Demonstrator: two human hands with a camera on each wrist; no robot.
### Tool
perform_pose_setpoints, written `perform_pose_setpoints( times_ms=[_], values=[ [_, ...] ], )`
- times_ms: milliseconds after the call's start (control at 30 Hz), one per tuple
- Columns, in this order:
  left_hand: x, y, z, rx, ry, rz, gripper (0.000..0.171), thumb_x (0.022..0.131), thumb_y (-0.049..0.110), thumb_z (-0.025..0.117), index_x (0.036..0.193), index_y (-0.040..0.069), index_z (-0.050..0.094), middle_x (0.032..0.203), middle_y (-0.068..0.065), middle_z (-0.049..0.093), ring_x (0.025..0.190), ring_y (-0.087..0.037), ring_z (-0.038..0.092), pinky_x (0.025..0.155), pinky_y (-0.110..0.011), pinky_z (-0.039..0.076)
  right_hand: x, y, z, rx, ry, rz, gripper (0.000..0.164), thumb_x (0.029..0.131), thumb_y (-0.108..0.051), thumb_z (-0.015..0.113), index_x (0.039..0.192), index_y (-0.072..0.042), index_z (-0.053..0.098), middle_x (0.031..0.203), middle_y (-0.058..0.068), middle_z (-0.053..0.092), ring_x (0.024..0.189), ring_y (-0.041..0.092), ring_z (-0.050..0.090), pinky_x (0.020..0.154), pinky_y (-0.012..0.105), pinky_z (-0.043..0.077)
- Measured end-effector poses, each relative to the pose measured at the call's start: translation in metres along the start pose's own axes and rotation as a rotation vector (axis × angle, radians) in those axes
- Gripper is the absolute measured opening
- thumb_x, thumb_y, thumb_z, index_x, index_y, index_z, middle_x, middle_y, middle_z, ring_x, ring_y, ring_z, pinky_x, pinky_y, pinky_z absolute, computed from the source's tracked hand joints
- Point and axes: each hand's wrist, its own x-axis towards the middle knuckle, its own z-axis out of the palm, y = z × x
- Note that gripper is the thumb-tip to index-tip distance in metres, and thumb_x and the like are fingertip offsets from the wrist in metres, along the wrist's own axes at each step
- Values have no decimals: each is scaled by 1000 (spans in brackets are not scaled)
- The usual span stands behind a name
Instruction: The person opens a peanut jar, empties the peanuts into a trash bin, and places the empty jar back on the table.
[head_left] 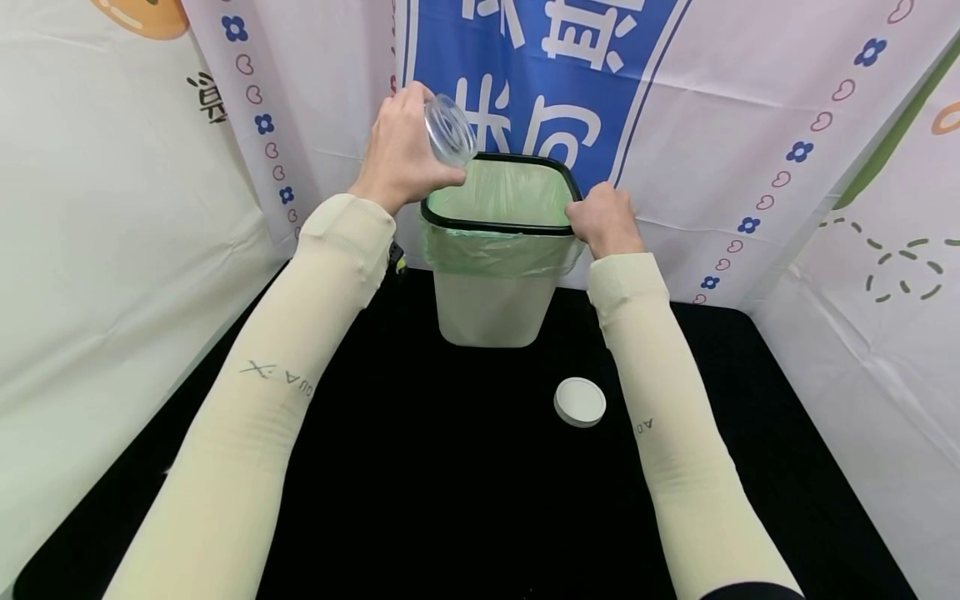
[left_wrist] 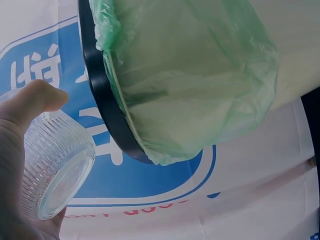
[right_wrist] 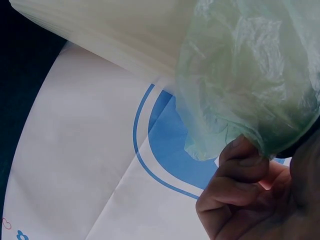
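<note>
In my left hand [head_left: 405, 150] I grip a clear ribbed glass jar [left_wrist: 59, 160], tipped over with its mouth towards the bin's opening. The jar's thick round base shows in the left wrist view; no contents are visible in it. My right hand [head_left: 606, 221] pinches the right side of the trash bin's black rim [head_left: 510, 227], with curled fingers on the green bag there. A pale trash bin [head_left: 491, 308] stands upright, lined with a thin green plastic bag [right_wrist: 240, 75] folded over its rim. The bin's bottom inside is hidden.
A round white lid [head_left: 580, 402] lies on the black tabletop [head_left: 450, 467], nearer than the bin and beside my right forearm. Behind the bin hangs a white cloth with a blue printed panel [head_left: 630, 33]. A small dark object [head_left: 396, 257] sits left of the bin, partly hidden.
</note>
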Motion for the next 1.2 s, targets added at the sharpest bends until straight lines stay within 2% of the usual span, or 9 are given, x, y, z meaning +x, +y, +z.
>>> perform_pose_setpoints(
  times_ms=[267,500,733,1000,1200],
  values=[
    [-1,1,0,-55,42,-31,90,73,30,91,147,5,46,145,-14,57,136,-28,52,119,-38,46,-1,1,1,6,15,-3,22,99,-22,46,79,-12,49,103,19,59,90,32,55,71,36,46],
    [-3,1,-1,-118,82,-47,85,73,28,91,143,4,48,141,-11,61,131,-24,57,113,-29,52,1,2,1,14,9,-4,23,98,-21,45,78,-12,47,97,17,57,87,32,55,69,36,45],
    [-4,-1,-1,-160,95,-71,87,73,30,91,144,6,48,143,-9,61,132,-21,58,111,-25,52,1,1,0,7,4,-6,22,98,-22,45,78,-12,48,99,17,57,88,32,55,70,36,45],
    [-6,-2,-1,-197,109,-76,86,74,36,89,145,7,48,142,-8,62,128,-19,61,108,-24,53,1,2,1,19,-1,10,25,99,-21,45,76,-13,46,85,12,49,74,28,51,61,34,43],
    [-8,-3,-1,-225,103,-86,87,75,39,90,145,8,48,142,-8,62,126,-19,61,106,-24,55,2,2,2,24,9,5,27,100,-21,46,74,-12,45,81,10,48,70,27,49,58,33,42]
  ],
)
